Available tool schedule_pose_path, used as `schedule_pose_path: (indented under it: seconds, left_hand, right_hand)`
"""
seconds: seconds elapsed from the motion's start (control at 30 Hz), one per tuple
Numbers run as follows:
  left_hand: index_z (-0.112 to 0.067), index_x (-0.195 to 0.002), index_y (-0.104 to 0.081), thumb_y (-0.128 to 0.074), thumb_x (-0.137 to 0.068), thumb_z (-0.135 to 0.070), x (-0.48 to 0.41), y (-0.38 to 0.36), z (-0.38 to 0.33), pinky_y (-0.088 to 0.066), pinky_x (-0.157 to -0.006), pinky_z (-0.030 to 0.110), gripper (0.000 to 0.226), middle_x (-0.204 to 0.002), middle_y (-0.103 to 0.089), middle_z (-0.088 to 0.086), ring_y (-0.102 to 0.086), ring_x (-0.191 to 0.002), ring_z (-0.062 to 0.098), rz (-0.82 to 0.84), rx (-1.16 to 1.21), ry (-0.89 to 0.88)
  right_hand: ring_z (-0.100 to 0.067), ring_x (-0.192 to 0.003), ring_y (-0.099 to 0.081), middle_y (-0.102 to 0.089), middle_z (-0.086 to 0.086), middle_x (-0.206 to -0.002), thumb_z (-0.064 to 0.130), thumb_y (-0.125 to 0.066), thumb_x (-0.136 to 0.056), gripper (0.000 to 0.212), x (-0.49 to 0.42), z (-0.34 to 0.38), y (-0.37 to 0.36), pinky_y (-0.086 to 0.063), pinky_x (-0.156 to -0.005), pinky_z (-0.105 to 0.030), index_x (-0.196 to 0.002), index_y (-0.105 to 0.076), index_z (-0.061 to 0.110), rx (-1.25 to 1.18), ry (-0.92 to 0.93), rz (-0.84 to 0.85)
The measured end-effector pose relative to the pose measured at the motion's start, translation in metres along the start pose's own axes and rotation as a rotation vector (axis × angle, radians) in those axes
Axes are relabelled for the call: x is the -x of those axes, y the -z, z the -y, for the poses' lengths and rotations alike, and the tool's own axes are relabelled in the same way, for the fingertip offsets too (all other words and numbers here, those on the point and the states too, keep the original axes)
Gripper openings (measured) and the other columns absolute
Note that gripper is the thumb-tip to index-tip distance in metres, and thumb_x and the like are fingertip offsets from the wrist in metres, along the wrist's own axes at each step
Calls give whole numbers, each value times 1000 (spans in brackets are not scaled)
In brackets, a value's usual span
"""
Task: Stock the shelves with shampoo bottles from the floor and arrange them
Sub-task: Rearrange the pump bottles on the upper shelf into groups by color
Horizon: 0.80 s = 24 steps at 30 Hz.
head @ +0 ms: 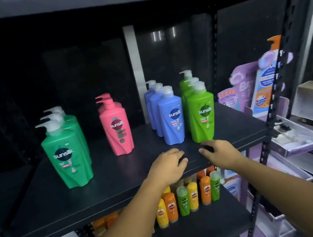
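Four rows of shampoo bottles point(172, 119) stand on the shelf point(120, 179): dark green, pink, blue and lime, with the rear ones mostly hidden. My left hand point(169, 164) and right hand point(220, 152) hover empty just before the blue and lime rows. Their fingers are relaxed and the fingertips are blurred dark.

Black right across the shelf point(120, 179). Mid-left of the frame: sea-green bottles point(69, 161), white pumps point(53, 126), dark round logo with white lettering. Next along, pink bottles point(117, 133), pumps pink as well, maroon logo. Centre: blue bottles point(171, 124), pale grey-white caps, navy logo. Just right, lime bottles point(202, 122), same pale caps, deep green logo. Lower centre: small bottles point(186, 196) in yellow, orange and green, reddish badges. Right edge: purple display point(238, 87) with orange price print, then a white-and-blue bottle point(265, 86) under an orange pump point(275, 42). White strip point(136, 69) up the dark back.
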<state>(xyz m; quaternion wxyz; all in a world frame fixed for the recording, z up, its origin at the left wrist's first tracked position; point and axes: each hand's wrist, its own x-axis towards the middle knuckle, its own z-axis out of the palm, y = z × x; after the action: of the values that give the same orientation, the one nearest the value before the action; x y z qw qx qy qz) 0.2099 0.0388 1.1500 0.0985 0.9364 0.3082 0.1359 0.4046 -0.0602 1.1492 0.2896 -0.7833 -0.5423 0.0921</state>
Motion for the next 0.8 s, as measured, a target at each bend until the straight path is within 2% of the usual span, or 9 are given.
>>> schedule_pose_path:
  seconds: [0.13, 0.23, 0.37, 0.47, 0.53, 0.6, 0.67, 0.8]
  left_hand:
    - [-17, -148, -53, -44, -108, -41, -26, -7, -14, -41, -111, 37, 48, -148, -52, 0, -50, -133, 24, 54, 17, -47]
    - [-17, -150, -52, -46, -107, -43, -40, -12, -22, -44, -110, 39, 50, -149, -52, -2, -51, -134, 21, 47, 56, -51]
    - [-22, -148, -50, -59, -101, -45, -59, -23, -31, -46, -109, 38, 53, -145, -57, 0, -55, -132, 20, -106, 259, 126]
    - [-25, -152, -39, -73, -93, -44, -75, -26, -42, -48, -110, 38, 71, -144, -57, 3, -56, -130, 17, -210, 523, 282]
    - [-29, -153, -34, -78, -87, -45, -88, -30, -51, -50, -109, 41, 81, -140, -59, 0, -59, -126, 16, -250, 639, 319]
    - [-36, -145, -35, -80, -81, -47, -99, -36, -59, -54, -102, 44, 79, -129, -64, -8, -64, -118, 15, -296, 674, 328]
    - [-35, -141, -37, -82, -82, -44, -105, -40, -67, -56, -97, 42, 75, -124, -66, -9, -66, -112, 17, -341, 665, 328]
    - [-34, -140, -37, -82, -85, -37, -110, -43, -69, -55, -97, 41, 72, -126, -66, -10, -65, -113, 14, -358, 666, 330]
  right_hand:
    - [-23, -112, -63, -68, -5, -119, 39, -68, -94, 46, -10, -14, 14, -46, -90, -29, -132, -60, 14, -215, -95, -208]
    - [-17, -103, -61, -62, 1, -113, 44, -74, -89, 53, -21, -16, 24, -43, -83, -26, -131, -53, 18, -377, -108, -224]
    - [-9, -96, -62, -58, 6, -106, 41, -77, -87, 53, -35, -27, 25, -47, -78, -24, -127, -45, 28, -489, -83, -200]
    - [-13, -92, -66, -64, 0, -102, 26, -71, -93, 31, -42, -43, 23, -50, -75, -24, -120, -54, 30, -632, -100, -210]
    - [-22, -92, -67, -69, -4, -98, 17, -63, -96, 19, -51, -57, 26, -55, -80, -35, -108, -64, 33, -742, -120, -211]
    - [-21, -91, -66, -70, -5, -98, 16, -62, -97, 19, -65, -70, 29, -54, -93, -44, -105, -69, 32, -812, -117, -203]
    - [-16, -99, -65, -69, -7, -108, 21, -66, -96, 23, -82, -79, 32, -51, -102, -44, -115, -68, 35, -848, -95, -161]
    - [-14, -121, -59, -60, -3, -132, 31, -70, -95, 43, -115, -87, 33, -48, -106, -38, -134, -57, 44, -858, -49, -64]
